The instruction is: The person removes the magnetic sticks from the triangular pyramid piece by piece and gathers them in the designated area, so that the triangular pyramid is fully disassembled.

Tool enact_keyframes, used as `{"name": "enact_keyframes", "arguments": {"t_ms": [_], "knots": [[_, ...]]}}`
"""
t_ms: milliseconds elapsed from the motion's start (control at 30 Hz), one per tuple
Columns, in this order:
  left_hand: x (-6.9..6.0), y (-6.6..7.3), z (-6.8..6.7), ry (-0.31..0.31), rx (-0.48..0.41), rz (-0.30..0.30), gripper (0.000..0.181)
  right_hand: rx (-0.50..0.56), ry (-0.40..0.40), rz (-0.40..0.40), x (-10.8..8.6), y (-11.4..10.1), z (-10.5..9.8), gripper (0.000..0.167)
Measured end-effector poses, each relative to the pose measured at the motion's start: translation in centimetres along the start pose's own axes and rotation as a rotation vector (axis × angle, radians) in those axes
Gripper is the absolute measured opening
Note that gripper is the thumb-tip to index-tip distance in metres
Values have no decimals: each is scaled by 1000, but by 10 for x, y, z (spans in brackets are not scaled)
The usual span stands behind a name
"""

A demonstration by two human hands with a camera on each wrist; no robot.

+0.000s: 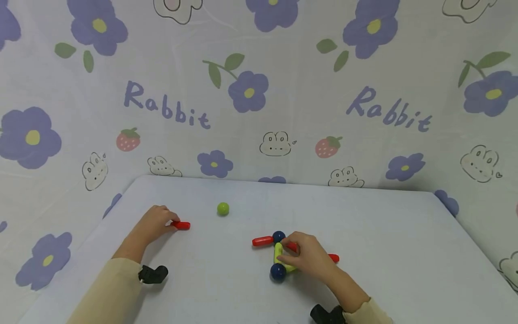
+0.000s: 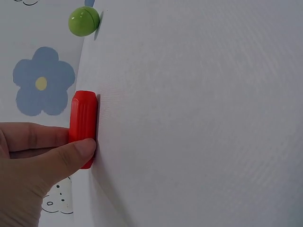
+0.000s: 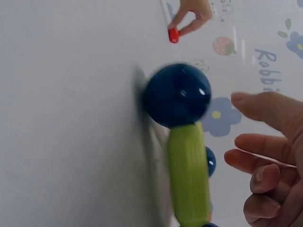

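At the left of the table, my left hand (image 1: 155,222) pinches a short red rod (image 1: 183,225) between thumb and fingers, as the left wrist view also shows. My right hand (image 1: 307,254) hovers over a joined figure of balls and rods, its fingers loosely bent and apart from it in the right wrist view. That figure has a near dark blue ball (image 1: 278,272), a farther blue ball (image 1: 279,236), a yellow-green rod (image 3: 189,175) between balls and a red rod (image 1: 262,241) pointing left. Part of the figure is hidden behind the right hand.
A lime green ball (image 1: 223,209) lies alone toward the back of the white table (image 1: 202,279). Beyond the table's rear edge hangs a flower-and-rabbit patterned cloth (image 1: 299,103). Black wrist cameras (image 1: 153,274) sit on both wrists.
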State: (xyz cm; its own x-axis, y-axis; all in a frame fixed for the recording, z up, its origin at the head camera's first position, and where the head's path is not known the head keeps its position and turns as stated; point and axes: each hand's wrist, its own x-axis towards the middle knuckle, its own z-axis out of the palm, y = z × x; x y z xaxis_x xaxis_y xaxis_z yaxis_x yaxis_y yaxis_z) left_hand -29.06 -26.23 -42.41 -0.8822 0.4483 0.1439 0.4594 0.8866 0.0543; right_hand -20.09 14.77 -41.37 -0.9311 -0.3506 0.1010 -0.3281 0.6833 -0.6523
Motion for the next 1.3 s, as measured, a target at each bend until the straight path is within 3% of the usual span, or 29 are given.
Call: {"name": "enact_keyframes", "arguments": {"t_ms": [233, 533, 800, 1100, 1200, 1233, 1300], "knots": [[2, -3, 2, -22, 51, -15, 20, -66, 22, 96, 29, 5, -9, 35], [8, -8, 0, -60, 107, 8, 21, -98, -123, 235, 61, 14, -11, 35], [8, -4, -7, -98, 124, -15, 21, -145, -368, 177, 88, 8, -20, 25], [13, 5, -10, -158, 80, -49, 27, -207, -530, 147, 105, 3, -23, 15], [13, 8, -12, -91, 82, -41, 30, -226, -554, 148, 108, 2, -23, 15], [13, 10, -13, -37, 85, -29, 31, -231, -563, 151, 108, 1, -24, 15], [14, 16, -14, 131, 97, 20, 32, -238, -579, 162, 109, 1, -26, 15]]}}
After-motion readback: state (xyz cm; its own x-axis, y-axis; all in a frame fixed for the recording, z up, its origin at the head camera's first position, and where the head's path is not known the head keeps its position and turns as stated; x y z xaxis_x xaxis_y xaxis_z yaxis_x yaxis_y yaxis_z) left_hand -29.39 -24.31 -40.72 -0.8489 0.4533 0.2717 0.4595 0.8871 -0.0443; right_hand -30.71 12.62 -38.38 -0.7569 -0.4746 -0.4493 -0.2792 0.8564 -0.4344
